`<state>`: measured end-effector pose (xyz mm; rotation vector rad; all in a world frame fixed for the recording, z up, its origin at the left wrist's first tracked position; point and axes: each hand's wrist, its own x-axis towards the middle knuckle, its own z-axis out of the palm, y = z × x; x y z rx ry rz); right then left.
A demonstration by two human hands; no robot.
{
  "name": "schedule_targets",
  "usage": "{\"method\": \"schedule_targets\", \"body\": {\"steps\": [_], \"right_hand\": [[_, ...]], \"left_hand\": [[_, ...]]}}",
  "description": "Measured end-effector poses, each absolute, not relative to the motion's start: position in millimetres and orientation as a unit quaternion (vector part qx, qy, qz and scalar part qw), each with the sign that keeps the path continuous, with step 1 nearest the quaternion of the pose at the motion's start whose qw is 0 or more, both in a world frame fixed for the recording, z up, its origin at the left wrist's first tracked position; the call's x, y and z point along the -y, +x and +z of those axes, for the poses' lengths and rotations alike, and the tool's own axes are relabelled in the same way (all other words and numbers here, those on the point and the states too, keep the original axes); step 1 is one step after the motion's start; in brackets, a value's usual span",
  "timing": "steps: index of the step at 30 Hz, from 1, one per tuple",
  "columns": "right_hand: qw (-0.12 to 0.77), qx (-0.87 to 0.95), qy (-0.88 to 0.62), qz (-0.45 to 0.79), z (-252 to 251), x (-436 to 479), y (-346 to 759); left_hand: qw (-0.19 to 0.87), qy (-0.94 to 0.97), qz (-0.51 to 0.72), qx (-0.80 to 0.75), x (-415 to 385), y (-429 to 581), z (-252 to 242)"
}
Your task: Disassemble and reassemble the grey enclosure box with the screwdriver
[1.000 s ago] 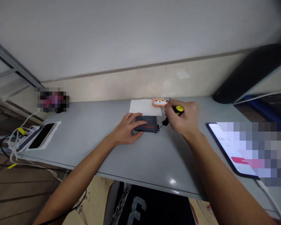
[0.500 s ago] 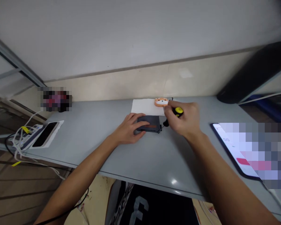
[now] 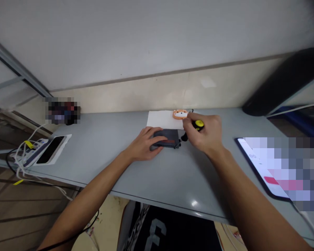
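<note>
A small dark grey box (image 3: 171, 135) with a row of slots along its near side lies on the grey table. My left hand (image 3: 146, 143) grips its left end, fingers over the top and thumb at the near side. In my right hand (image 3: 205, 132) is a screwdriver (image 3: 199, 124) with a black and yellow handle, the fingers closed around it. Its shaft slants down and left to the box's right near corner, where the tip appears to touch; the exact contact is too small to make out.
Behind the box lie a white sheet (image 3: 159, 118) and an orange animal-face case (image 3: 180, 114). A large lit phone or tablet (image 3: 256, 164) rests at right. At left are a dark phone (image 3: 51, 150) on white paper and a power strip (image 3: 38, 150) with tangled cables. A black column (image 3: 279, 83) stands back right.
The screwdriver and my right hand have shifted very slightly left, toward the box's corner. My left hand and the box stay in place.
</note>
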<state>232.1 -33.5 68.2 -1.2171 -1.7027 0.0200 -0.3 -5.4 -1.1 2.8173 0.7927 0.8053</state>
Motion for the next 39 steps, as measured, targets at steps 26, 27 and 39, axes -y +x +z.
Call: {"method": "schedule_targets", "body": {"steps": [26, 27, 39], "right_hand": [[0.497, 0.705, -0.506, 0.01, 65.7, 32.9, 232.8], [0.495, 0.707, -0.504, 0.01, 65.7, 32.9, 232.7], [0.496, 0.71, -0.5, 0.012, 67.0, 33.6, 232.9]], "left_hand": [[0.055, 0.928, 0.263, -0.258, 5.4, 0.7, -0.6], [0.055, 0.928, 0.265, -0.257, 5.5, 0.7, -0.3], [0.049, 0.931, 0.259, -0.252, 8.6, 1.9, 2.7]]}}
